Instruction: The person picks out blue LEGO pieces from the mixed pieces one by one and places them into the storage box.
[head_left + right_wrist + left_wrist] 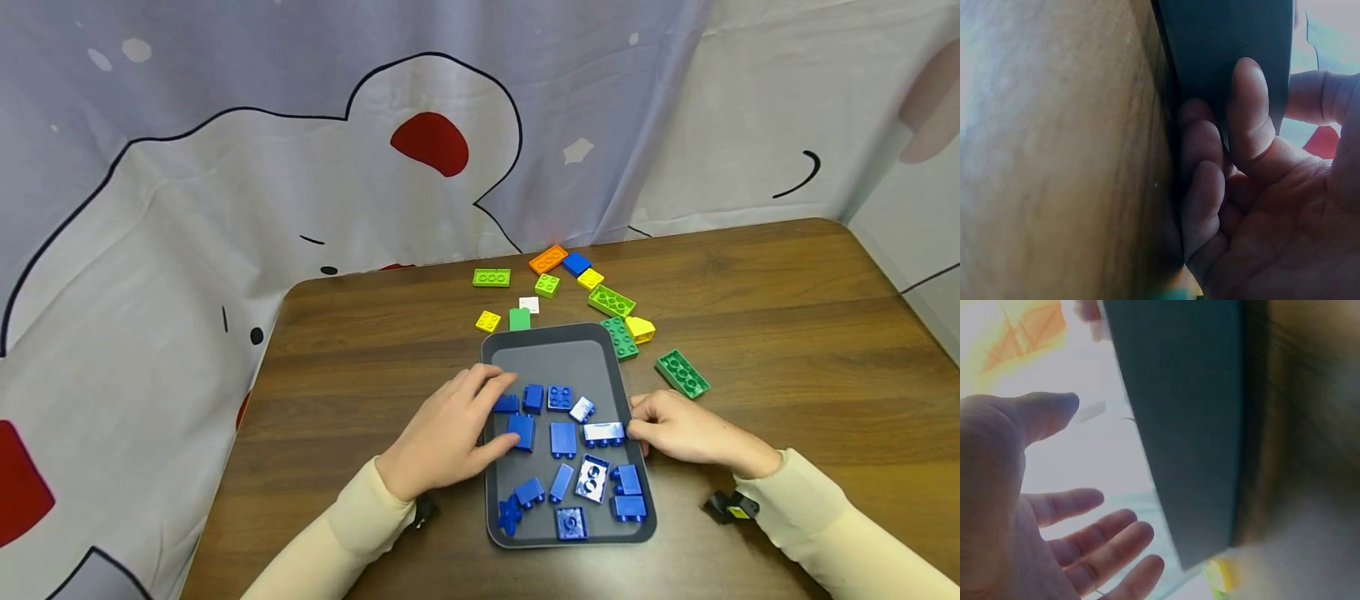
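Observation:
A dark grey tray (555, 358) lies on the table, holding several blue toy bricks (562, 440) and a blue star-shaped piece (510, 514). My left hand (453, 429) reaches over the tray's left edge with fingers spread, its thumb above a blue brick (522, 425). In the left wrist view those fingers (1107, 540) are spread beside the tray's wall, gripping nothing. At the opposite edge, my right hand (678, 427) pinches the rim. The right wrist view shows its index finger (1250, 103) against the outer wall, the thumb hooked over the rim and the other fingers curled near the tabletop.
Loose bricks in other colours lie behind the tray, among them an orange plate (548, 258), a white brick (529, 305) and a yellow one (488, 322). Right of the tray sits a green brick (682, 373). A patterned curtain (300, 192) hangs behind the wooden table (750, 292).

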`<state>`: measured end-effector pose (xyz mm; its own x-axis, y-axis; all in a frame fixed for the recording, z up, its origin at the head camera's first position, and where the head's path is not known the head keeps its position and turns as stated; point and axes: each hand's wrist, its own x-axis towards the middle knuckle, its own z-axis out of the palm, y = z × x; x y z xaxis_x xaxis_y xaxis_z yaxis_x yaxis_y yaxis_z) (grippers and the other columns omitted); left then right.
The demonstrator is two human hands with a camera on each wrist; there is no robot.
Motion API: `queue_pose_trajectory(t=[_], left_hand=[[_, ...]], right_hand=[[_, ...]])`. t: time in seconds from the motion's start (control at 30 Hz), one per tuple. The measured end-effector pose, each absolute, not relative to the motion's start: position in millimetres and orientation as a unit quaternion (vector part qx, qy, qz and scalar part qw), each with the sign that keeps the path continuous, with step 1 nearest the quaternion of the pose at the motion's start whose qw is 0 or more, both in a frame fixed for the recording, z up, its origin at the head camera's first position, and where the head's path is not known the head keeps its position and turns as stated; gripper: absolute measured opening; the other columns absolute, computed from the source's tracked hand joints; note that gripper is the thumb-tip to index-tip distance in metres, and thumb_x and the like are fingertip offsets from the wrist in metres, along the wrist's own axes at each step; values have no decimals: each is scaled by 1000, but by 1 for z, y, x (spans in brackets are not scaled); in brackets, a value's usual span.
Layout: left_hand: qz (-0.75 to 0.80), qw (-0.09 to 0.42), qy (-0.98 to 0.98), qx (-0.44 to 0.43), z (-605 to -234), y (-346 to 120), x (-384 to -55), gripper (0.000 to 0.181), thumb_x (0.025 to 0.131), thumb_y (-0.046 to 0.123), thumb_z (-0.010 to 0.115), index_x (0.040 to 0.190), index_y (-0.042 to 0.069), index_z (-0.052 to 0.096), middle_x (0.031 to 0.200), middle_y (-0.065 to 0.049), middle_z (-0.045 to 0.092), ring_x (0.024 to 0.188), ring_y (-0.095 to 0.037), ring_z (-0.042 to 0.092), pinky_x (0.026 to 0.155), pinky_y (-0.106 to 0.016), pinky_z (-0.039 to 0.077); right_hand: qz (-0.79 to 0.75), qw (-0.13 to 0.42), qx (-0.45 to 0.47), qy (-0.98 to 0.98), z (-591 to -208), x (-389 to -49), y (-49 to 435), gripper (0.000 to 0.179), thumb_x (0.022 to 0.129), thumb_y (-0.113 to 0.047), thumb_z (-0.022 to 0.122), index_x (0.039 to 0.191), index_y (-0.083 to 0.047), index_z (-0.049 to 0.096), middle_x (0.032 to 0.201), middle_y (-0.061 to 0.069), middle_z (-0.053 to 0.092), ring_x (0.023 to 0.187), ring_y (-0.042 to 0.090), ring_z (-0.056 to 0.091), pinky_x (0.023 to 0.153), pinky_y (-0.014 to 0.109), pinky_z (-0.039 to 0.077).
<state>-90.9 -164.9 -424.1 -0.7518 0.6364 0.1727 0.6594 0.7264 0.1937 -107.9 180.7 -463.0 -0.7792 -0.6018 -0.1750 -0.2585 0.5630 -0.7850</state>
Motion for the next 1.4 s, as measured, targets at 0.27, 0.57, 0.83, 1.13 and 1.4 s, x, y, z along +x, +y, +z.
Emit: queue_pose_trajectory(t=[0.27,0.57,0.83,1.13,1.4], left_hand=[[-184,18,-950,-250,-439,-179,-97,72,95,45,71,151,7,45,133,-7,56,109,-17,59,97,-35,56],[-354,-169,-901,-186,-449,-191,-100,64,99,26,67,151,4,37,103,2,66,79,-6,64,75,-24,54],[-378,-226,-877,-190,-449,-197,-106,58,101,24,64,148,3,36,88,7,68,72,-8,58,68,-24,47],[-388,-259,-864,-191,-451,-199,-108,50,103,25,61,144,7,39,86,3,71,68,-6,54,65,-24,42],[-405,-275,-853,-182,-451,-198,-107,52,103,25,60,145,6,36,83,1,70,62,-7,50,60,-22,37]], right_hand=[[-395,218,-258,854,-462,-108,181,32,92,-7,60,61,-15,64,74,-8,53,65,4,48,56,22,39],[-380,281,-256,843,-440,-115,185,33,102,-23,60,71,-14,68,72,-7,63,61,5,56,56,22,46],[-332,267,-197,883,-401,-153,177,37,103,-32,61,77,-8,68,69,1,65,62,17,64,57,30,53],[-293,129,-195,927,-390,-229,155,32,100,-30,64,74,-11,65,61,1,59,50,15,48,49,27,37],[-251,51,-170,952,-399,-281,143,19,97,-24,65,85,-9,68,74,7,66,65,24,57,67,37,44]])
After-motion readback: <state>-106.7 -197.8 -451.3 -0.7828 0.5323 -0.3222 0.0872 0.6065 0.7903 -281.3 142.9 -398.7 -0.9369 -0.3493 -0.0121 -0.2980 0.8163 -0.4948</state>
